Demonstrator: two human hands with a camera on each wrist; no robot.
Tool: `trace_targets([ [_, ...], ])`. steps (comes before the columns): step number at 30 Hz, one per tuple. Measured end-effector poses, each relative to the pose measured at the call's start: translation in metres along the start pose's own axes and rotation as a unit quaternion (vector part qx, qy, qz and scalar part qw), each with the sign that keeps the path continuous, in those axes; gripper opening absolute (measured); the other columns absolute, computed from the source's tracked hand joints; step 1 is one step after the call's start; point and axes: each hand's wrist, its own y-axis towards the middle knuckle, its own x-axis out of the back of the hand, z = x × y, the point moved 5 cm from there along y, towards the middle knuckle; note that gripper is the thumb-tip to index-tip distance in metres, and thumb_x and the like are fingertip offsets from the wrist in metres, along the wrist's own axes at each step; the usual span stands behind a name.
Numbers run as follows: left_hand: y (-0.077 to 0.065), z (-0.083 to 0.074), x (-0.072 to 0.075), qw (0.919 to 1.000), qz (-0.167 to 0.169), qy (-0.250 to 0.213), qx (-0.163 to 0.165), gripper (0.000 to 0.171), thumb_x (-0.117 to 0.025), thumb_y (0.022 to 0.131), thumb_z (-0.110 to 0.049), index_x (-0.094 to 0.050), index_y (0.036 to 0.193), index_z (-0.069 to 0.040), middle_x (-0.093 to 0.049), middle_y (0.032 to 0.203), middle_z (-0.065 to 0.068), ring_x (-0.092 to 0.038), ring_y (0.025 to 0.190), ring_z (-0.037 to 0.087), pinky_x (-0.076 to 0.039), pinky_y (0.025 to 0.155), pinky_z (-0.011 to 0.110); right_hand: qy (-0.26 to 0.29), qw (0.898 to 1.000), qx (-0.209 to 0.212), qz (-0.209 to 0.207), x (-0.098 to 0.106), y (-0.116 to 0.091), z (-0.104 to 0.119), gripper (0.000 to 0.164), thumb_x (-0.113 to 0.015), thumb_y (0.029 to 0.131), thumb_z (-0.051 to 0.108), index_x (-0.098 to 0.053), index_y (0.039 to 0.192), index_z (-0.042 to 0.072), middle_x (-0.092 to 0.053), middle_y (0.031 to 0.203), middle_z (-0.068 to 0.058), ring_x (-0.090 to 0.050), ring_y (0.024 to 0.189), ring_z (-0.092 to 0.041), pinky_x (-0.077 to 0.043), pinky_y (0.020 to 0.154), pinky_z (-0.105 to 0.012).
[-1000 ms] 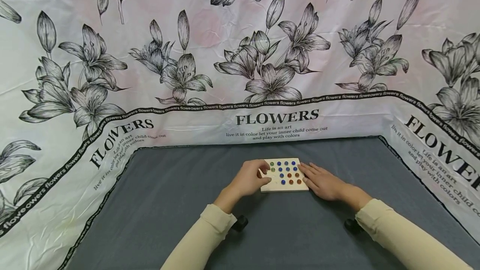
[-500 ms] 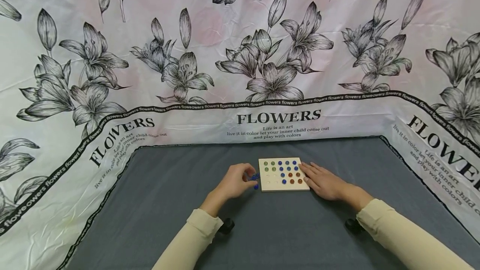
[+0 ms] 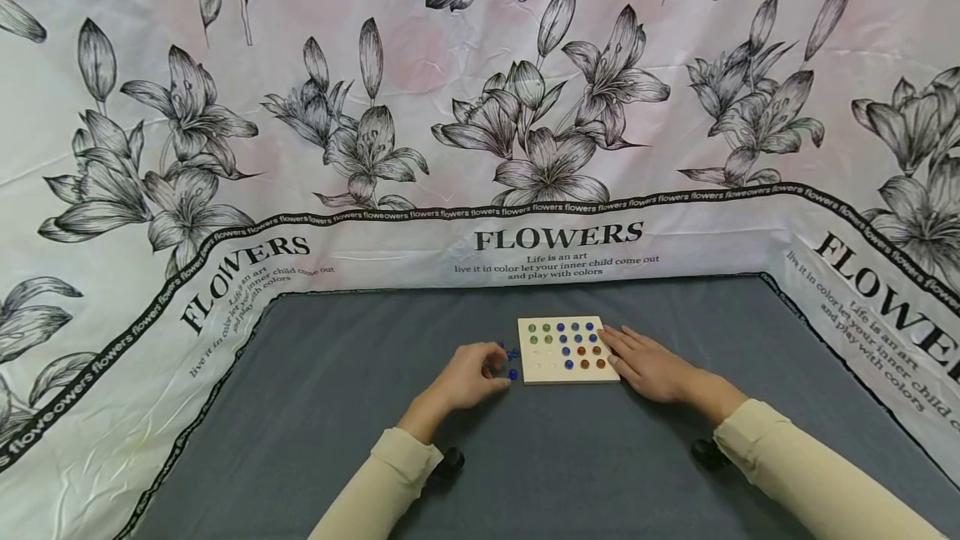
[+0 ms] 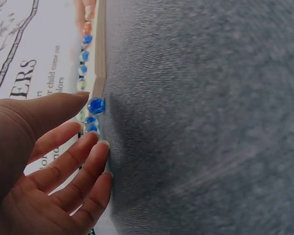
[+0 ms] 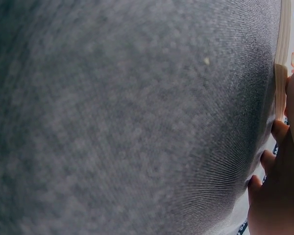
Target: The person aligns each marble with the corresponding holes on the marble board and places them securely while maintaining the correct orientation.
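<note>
A pale wooden board [image 3: 542, 373] lies flat on the grey cloth, with rows of green, blue and reddish-brown marbles in its hollows; a few hollows at its lower left hold none. Loose blue marbles [image 3: 513, 374] lie just beyond its left edge. Beside these, my left hand [image 3: 467, 377] hovers with fingers bent and the thumb apart from them. The left wrist view shows a blue marble [image 4: 96, 105] near the thumb tip, with others past the fingertips. My right hand [image 3: 651, 365] rests with straight fingers on the board's right edge, partly covering it.
Grey cloth [image 3: 337, 407] covers the table around the board. Behind and to the sides hangs a white flower-printed sheet [image 3: 390, 252]. A dark wrist device [image 3: 450, 463] sits under the left cuff, another [image 3: 707, 453] under the right.
My left hand has moved left off the board to the loose blue marbles, then drawn slightly back, uncovering the board's left side. The right hand has stayed in place.
</note>
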Motion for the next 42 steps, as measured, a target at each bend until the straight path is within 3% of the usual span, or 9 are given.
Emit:
trace_targets([
  [7, 0.000, 0.000, -0.001, 0.9999, 0.008, 0.000, 0.007, 0.031, -0.078, 0.092, -0.013, -0.070, 0.120, -0.001, -0.069, 0.106, 0.009, -0.065, 0.084, 0.016, -0.054, 0.076, 0.030, 0.004, 1.000, -0.002, 0.002, 0.001, 0.000, 0.000, 0.055, -0.041, 0.112, 0.028, -0.034, 0.158, 0.000, -0.032, 0.163, -0.022, -0.027, 0.148, -0.051, -0.024, 0.117, -0.063],
  [17, 0.003, 0.000, -0.004, 0.9999, 0.010, 0.007, 0.004, 0.026, -0.078, 0.092, -0.013, -0.072, 0.115, 0.000, -0.069, 0.096, 0.006, -0.061, 0.078, 0.011, -0.051, 0.071, 0.028, -0.002, 0.999, 0.031, -0.016, -0.005, 0.000, -0.009, 0.055, -0.038, 0.112, 0.033, -0.035, 0.158, 0.002, -0.035, 0.160, -0.025, -0.029, 0.145, -0.053, -0.027, 0.113, -0.065],
  [27, 0.010, -0.001, -0.008, 0.9993, -0.006, 0.018, 0.031, 0.021, -0.079, 0.091, -0.014, -0.073, 0.109, -0.004, -0.065, 0.087, -0.003, -0.056, 0.073, 0.007, -0.049, 0.070, 0.027, 0.005, 1.000, -0.002, 0.001, -0.010, 0.004, -0.016, 0.056, -0.037, 0.113, 0.033, -0.031, 0.160, 0.003, -0.029, 0.165, -0.019, -0.023, 0.151, -0.048, -0.021, 0.119, -0.061],
  [42, 0.012, -0.003, -0.012, 0.9963, -0.019, 0.054, 0.064, 0.013, -0.080, 0.090, -0.019, -0.075, 0.101, -0.015, -0.062, 0.081, -0.009, -0.054, 0.070, 0.007, -0.046, 0.067, 0.033, 0.002, 1.000, -0.005, 0.001, -0.012, 0.005, -0.017, 0.056, -0.038, 0.112, 0.033, -0.031, 0.160, 0.003, -0.029, 0.165, -0.019, -0.023, 0.151, -0.047, -0.021, 0.119, -0.061],
])
